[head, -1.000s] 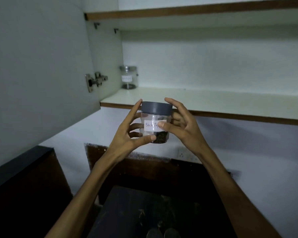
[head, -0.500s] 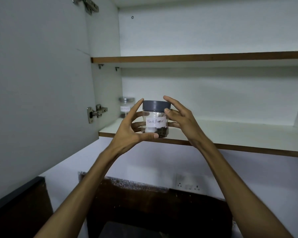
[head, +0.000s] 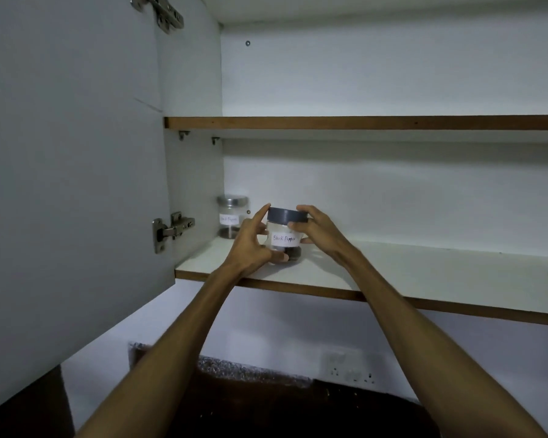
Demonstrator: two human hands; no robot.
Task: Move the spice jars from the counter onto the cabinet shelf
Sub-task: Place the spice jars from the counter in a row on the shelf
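A clear jar with a dark grey lid and a "Black Pepper" label (head: 286, 239) is held upright between both hands over the lower cabinet shelf (head: 393, 279), its base at or just above the white board; I cannot tell if it touches. My left hand (head: 250, 248) grips its left side with the thumb under the front. My right hand (head: 317, 230) holds its right side near the lid. A second glass jar with a metal lid and white label (head: 231, 216) stands at the shelf's back left corner.
The open cabinet door (head: 70, 184) hangs at the left with its hinge (head: 171, 229) near the shelf edge. An upper shelf (head: 361, 123) runs above. Below are a wall socket (head: 350, 365) and a dark counter (head: 266, 406).
Both hands carried the Black Pepper jar up and forward from below the shelf edge to over the lower shelf. The view tilted up, showing the upper shelf.
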